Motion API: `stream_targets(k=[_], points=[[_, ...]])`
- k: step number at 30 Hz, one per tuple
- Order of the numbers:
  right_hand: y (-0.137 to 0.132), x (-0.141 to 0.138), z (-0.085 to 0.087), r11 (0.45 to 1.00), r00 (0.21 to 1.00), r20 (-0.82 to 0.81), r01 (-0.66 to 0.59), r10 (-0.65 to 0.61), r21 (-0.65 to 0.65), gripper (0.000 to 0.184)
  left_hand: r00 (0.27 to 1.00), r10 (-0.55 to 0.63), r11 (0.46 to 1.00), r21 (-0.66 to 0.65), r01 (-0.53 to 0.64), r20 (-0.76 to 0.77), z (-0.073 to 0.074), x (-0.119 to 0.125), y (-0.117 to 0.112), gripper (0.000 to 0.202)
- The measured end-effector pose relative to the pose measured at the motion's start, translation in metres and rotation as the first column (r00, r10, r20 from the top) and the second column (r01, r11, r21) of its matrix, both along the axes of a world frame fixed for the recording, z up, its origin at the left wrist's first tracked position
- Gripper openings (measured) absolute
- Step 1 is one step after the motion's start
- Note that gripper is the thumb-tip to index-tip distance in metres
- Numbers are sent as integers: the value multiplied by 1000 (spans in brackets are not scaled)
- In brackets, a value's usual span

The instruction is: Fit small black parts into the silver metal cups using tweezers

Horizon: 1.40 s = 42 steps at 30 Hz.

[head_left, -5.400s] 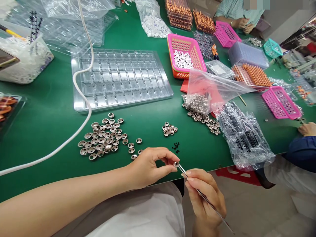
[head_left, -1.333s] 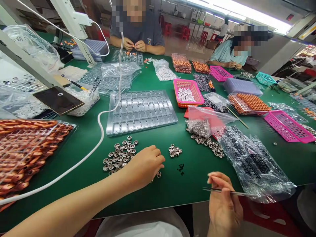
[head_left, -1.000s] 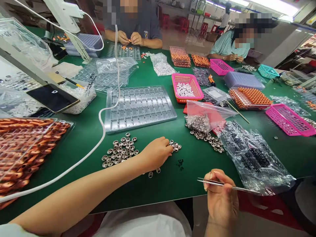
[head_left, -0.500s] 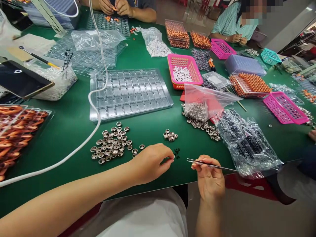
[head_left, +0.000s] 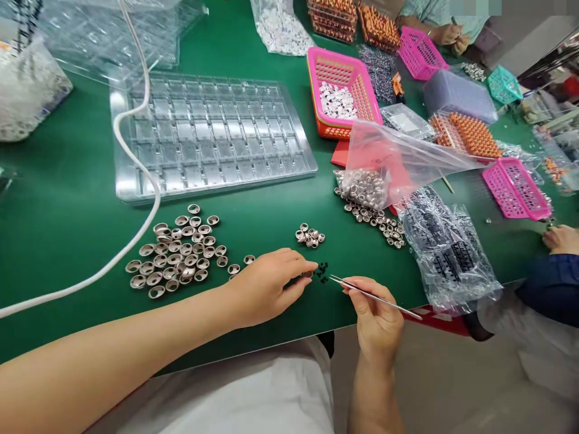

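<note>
My left hand (head_left: 270,288) pinches a small silver metal cup (head_left: 308,274) between thumb and fingertips, partly hidden by the fingers. My right hand (head_left: 376,313) grips thin metal tweezers (head_left: 384,299), whose tips point left at a few tiny black parts (head_left: 322,271) on the green table. These black parts lie just right of my left fingertips. Behind them sits a small cluster of silver metal pieces (head_left: 310,235). A larger spread of hollow metal cups (head_left: 181,253) lies left, beyond my left forearm.
A clear compartment tray (head_left: 217,135) lies behind the cups, crossed by a white cable (head_left: 151,220). Bags of metal pieces (head_left: 364,188) and black parts (head_left: 447,253) lie right. A pink basket (head_left: 323,57) holds white pieces. Another person's hand (head_left: 561,239) rests at the right edge.
The view has shifted closer and down. The tweezers' tips have come nearer to the black parts and my left fingertips. My left hand still holds the small cup.
</note>
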State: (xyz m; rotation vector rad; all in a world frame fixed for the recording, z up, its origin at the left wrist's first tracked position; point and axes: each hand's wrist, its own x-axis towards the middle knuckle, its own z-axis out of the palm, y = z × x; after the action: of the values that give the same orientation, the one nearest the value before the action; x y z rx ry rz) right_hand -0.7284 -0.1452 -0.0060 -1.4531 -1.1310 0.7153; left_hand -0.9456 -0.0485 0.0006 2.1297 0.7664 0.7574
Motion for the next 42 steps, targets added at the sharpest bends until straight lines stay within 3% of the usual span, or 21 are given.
stream_targets(k=[4,9,19,27,34,42], points=[[-3,-3,-2,1000,986,165,28,-30,13,16,1000,6,1000,-10,-6,12,-2,1,-1,29],[0,-7,-4,995,975,223,-17,-5,94,15,1000,26,1000,-12,-27,-6,-2,2,-1,29],[1,-8,-5,995,968,252,-23,-3,101,16,999,21,999,-33,-23,-49,3,2,-1,25],[-1,-9,-4,989,957,275,-122,94,87,24,999,28,999,-34,-30,-38,8,2,1,22],[-1,-10,-4,994,969,243,29,-54,107,13,999,25,999,-29,-26,-39,10,0,2,29],[0,-9,-5,994,962,272,-6,-24,111,15,999,28,999,-14,-29,-20,10,2,2,27]])
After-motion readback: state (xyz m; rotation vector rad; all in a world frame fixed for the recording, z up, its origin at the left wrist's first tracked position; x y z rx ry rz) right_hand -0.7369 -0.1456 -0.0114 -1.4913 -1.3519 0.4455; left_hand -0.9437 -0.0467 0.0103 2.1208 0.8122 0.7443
